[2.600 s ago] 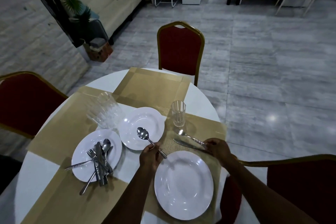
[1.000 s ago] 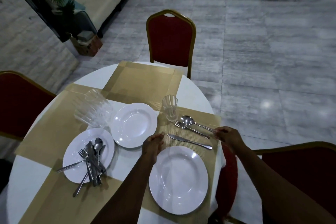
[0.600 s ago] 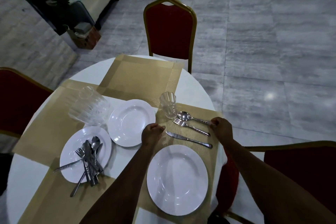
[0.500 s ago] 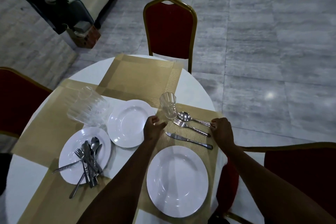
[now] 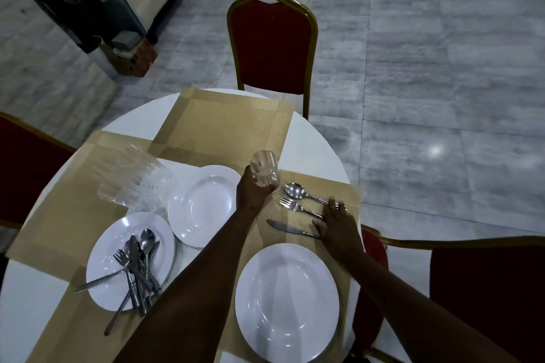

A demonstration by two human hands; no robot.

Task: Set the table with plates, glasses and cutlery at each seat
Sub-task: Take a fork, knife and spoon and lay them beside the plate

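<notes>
Overhead, my left hand is wrapped around the glass, holding it tilted beside the spoon near the table's right edge. My right hand lies flat, fingers spread, on the handles of fork and knife above the plate.

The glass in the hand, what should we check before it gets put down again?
1. Left hand grip on the glass: ok, fingers wrap its base.
2. Glass upright: not ok, tilted.
3. Spoon, fork and knife laid side by side: ok.
4. Right hand clear of the glass: ok, resting on the handles.
5. Plate on the placemat: ok.
6. Glass clean: cannot tell.
</notes>
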